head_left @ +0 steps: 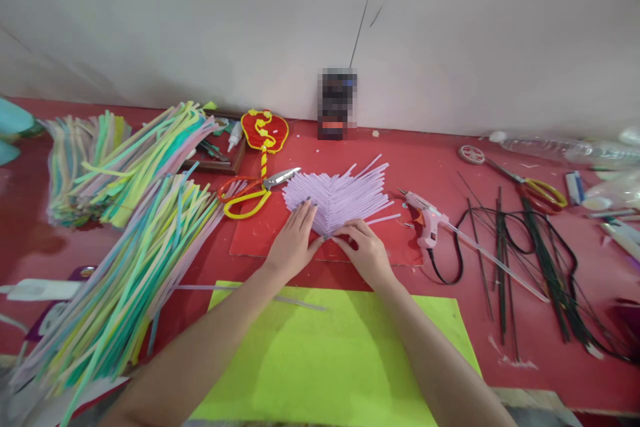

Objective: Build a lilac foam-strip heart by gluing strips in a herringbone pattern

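Note:
A lilac leaf-shaped piece (345, 197) made of many pipe cleaners lies on a red board (260, 240). Its strips slant outward from a central seam, with ragged ends at the upper right. My left hand (295, 237) rests on its left half, fingers stretched flat and thumb reaching to the lower tip. At that tip my right hand (365, 247) is closed, thumb and forefinger pinching the end of a pipe cleaner. One lilac strip (384, 219) sticks out to the right above this hand. The exact spot of the pinch is small and partly hidden.
Pipe cleaner bundles (135, 280) fill the left side. Orange-and-yellow scissors (250, 197) lie beside the leaf piece; a pink glue gun (427, 217) is at right, near dark stems (503, 273). A lime sheet (320, 360) lies under my forearms. A pixelated dark object (336, 103) stands against the wall.

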`<state>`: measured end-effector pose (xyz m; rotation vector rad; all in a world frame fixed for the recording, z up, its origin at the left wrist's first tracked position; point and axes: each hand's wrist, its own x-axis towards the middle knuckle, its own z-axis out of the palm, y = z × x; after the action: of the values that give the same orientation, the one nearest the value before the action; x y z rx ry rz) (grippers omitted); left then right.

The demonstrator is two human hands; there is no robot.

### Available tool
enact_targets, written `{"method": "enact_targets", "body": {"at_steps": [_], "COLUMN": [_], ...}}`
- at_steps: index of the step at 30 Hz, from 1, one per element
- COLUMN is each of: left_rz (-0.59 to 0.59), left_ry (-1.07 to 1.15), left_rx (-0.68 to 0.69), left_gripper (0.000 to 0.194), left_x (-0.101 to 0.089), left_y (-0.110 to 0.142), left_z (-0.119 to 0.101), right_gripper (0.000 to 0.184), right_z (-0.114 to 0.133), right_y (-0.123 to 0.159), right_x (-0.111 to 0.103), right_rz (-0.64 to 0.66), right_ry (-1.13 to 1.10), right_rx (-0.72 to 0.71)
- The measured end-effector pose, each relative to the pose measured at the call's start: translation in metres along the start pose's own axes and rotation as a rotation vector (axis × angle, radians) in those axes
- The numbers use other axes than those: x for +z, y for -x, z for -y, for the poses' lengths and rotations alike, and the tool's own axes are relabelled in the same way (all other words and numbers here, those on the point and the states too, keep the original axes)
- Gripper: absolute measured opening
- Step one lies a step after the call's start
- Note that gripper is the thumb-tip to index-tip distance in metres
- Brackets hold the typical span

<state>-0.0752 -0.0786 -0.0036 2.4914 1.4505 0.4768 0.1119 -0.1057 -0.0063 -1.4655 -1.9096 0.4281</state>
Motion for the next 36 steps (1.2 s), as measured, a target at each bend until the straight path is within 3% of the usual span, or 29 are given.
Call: {"method": "enact_targets", "body": {"at_steps": [9, 21, 30, 36], "left_rz": [-0.024, -0.059, -0.299, -0.205], "left_ry": [0.037, 0.044, 0.08, -0.007], "left_rx": [0.015, 0.02, -0.05, 0.057], "left_gripper": [0.054, 0.053, 0.028, 0.015], "left_x": [0.003, 0.004, -0.011, -0.013], "left_y": [-0.001, 0.0, 0.0, 0.006], "left_z": [0.003, 0.002, 0.006, -0.004], "right_gripper": [0.021, 0.017, 0.017, 0.016], "right_z": [0.001, -0.001, 0.0, -0.001], "right_y": [0.0, -0.002, -0.001, -0.001], "right_x": [0.001, 0.0, -0.001, 0.0], "right_rz": [-0.042, -0.014, -0.001, 0.003], "right_ry": [0.022, -0.038, -0.041, -0.04], "right_rx": [0.043, 0.024, 0.052, 0.047]}}
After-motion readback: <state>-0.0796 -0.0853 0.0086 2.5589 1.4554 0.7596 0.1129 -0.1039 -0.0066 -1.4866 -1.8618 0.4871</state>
